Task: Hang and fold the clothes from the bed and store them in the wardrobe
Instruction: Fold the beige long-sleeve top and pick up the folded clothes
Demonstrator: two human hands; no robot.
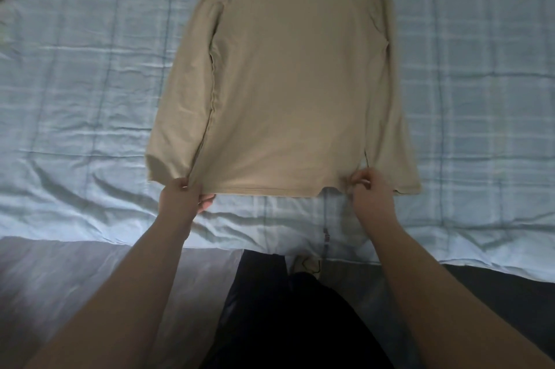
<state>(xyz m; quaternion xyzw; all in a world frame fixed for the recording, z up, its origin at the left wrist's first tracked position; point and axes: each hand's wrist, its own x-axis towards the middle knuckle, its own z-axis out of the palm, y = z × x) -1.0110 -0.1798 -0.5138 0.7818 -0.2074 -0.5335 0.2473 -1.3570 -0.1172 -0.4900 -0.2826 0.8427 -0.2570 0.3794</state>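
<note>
Matt beige knit shirt (288,83) lies on creased, faintly sheened blue checked cotton bedsheet (90,98).

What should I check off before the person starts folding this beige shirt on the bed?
1. Shirt spread flat on the bedspread: ok.
2. Left hand grip on the hem's left corner: ok.
3. Right hand grip on the hem near the right corner: ok.
4. Both sleeves lying alongside the body: ok.
5. Hem straight: not ok, it dips near the right hand.
6. Wardrobe ready: cannot tell, out of view.
</note>
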